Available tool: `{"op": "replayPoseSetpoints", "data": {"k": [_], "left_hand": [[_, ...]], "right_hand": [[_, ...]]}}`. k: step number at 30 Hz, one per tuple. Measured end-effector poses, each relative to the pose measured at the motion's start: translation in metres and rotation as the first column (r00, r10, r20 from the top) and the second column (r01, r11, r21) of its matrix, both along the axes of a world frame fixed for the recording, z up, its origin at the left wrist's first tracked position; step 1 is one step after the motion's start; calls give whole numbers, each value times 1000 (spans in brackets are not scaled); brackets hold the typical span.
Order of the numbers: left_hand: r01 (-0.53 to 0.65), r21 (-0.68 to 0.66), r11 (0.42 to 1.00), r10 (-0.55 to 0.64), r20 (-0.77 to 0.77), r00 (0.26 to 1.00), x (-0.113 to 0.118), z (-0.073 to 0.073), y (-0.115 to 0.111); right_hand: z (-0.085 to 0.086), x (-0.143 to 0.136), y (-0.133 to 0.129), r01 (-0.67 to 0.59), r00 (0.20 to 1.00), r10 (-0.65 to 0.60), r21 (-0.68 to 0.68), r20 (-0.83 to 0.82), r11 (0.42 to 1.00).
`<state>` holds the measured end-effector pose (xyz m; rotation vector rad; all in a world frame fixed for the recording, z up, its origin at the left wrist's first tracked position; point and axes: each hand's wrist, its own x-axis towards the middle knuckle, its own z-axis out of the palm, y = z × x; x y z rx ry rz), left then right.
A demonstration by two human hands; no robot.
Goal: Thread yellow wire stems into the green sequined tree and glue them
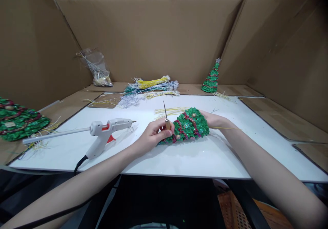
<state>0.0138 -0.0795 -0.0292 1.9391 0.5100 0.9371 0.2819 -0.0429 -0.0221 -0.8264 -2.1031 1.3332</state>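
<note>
Upright in my left hand (155,133) is an awl (167,123), its wooden handle between thumb and fingers and its metal spike pointing up. A small green tinsel Christmas tree (192,125) lies on its side above the white table, its narrow end by my left hand. Red garland and gold balls decorate it. My right hand (210,119) grips the tree at its wide end, with the fingers hidden behind it. One thin yellow wire (225,128) sticks out across my right wrist. Yellow wires (170,111) lie just behind the tree.
A white glue gun (102,135) stands on the table (179,160) at left, its cord over the front edge. Another tree (23,121) lies far left; a third (212,78) stands at the back. Wire bundles (152,83) and a plastic bag (98,70) sit near the cardboard wall (148,34).
</note>
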Motion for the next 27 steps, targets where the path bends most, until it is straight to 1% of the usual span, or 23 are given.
{"op": "replayPoseSetpoints", "data": {"k": [5, 8, 10, 12, 15, 18, 22, 27], "left_hand": [[31, -122, 992, -21, 81, 996, 1, -2, 0], [28, -168, 985, -1, 162, 987, -1, -2, 1], [-4, -122, 992, 30, 211, 977, -3, -1, 2], [-55, -76, 996, 71, 228, 971, -5, 0, 2], [-157, -46, 987, 163, 183, 970, -7, 1, 2], [-239, 66, 969, 231, 110, 967, -9, 3, 1], [-217, 202, 955, 219, 15, 976, -15, 8, 1], [-240, 273, 932, 273, -90, 958, -24, 12, 4]], "right_hand": [[1, 0, -1, -13, 1000, 13, 21, -1, 1000], [0, 0, 0, -10, 1000, 10, 41, -7, 999], [0, 1, 1, -10, 1000, 11, 47, -7, 999], [0, 1, 1, -12, 1000, 11, 51, 12, 999], [2, 1, 0, -16, 1000, 15, 62, 17, 998], [3, 0, -1, -14, 1000, 14, 54, 8, 998], [0, 2, 0, -5, 1000, 5, 33, 27, 999], [-4, 4, 3, -10, 1000, 11, 34, -12, 999]]}}
